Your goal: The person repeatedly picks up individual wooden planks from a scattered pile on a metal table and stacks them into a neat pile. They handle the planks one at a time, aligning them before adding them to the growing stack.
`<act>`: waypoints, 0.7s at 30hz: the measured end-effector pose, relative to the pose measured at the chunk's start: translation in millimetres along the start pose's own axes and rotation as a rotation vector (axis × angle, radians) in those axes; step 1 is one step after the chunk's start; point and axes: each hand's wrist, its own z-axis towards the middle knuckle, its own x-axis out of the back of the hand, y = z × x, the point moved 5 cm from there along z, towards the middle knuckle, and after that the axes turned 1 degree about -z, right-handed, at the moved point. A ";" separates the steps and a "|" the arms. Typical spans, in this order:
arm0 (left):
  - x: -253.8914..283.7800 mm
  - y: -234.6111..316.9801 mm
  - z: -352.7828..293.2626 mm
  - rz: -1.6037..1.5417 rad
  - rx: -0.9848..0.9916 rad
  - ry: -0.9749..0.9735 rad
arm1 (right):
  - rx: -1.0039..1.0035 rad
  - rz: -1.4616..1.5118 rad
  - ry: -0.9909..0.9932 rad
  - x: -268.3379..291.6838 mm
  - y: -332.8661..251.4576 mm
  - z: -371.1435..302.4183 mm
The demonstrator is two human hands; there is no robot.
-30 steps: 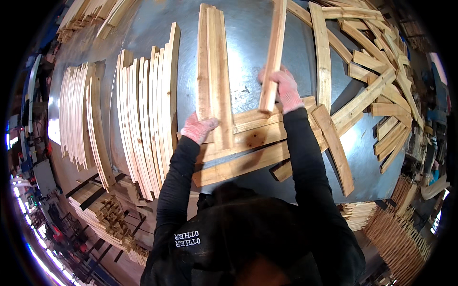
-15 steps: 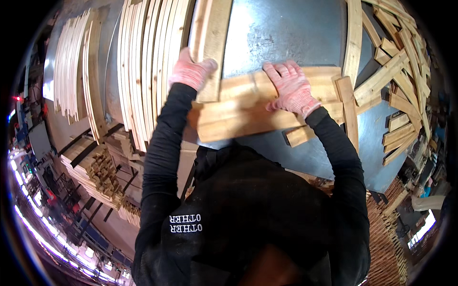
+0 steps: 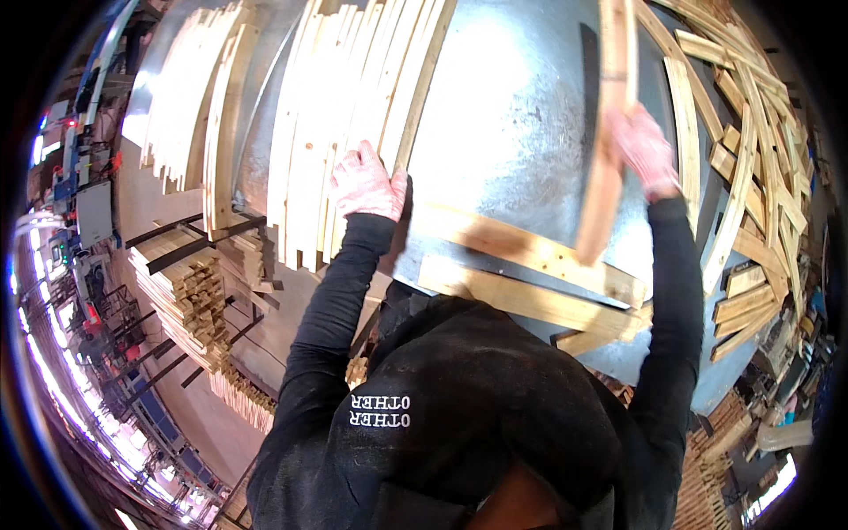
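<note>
Pink knit gloves cover both hands. My left hand (image 3: pixel 367 183) lies on the near part of a row of long wooden boards (image 3: pixel 327 141), fingers extended and thumb by the row's right edge. My right hand (image 3: pixel 643 150) is closed on the right side of a long wooden board (image 3: pixel 604 181), slightly blurred, which points away from me over the metal table (image 3: pixel 503 115). Two shorter boards lie crosswise near my body: a farther board (image 3: pixel 539 249) and a nearer board (image 3: pixel 521 299). The held board's near end is above the farther one.
Another group of thin boards (image 3: pixel 190 97) lies at the far left. A tangled pile of wooden pieces (image 3: pixel 751 168) covers the right side. Below the table's left edge, stacked lumber (image 3: pixel 190 300) sits by dark metal bars.
My right hand has left the crosswise boards and now grips a long board farther right. The crosswise boards have shifted and lie apart. My left hand now rests on the row; the view has shifted.
</note>
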 end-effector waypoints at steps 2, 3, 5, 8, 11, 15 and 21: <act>-10.1 -3.7 -7.1 -0.031 0.049 -0.022 | 0.242 0.014 -0.254 -26.3 -55.6 48.2; -22.3 -6.8 -11.2 -0.080 -0.007 0.055 | 0.349 -0.072 -0.110 -41.0 -93.0 57.3; -27.7 -7.1 -12.2 -0.290 -0.052 0.104 | -0.029 0.426 -0.232 -57.5 -165.4 64.3; -23.7 4.2 -6.1 -0.056 -0.102 -0.237 | -0.243 0.888 -0.350 -98.1 -225.5 65.8; -30.7 -5.8 -4.3 -0.063 -0.013 -0.278 | -0.003 0.755 -0.496 -41.2 -213.3 2.7; -30.1 5.0 8.8 0.020 0.024 -0.358 | 0.443 0.080 -0.570 -29.4 -151.1 -161.7; -30.9 14.3 16.0 0.049 0.047 -0.394 | 0.326 0.066 -0.609 -12.1 -118.2 -230.6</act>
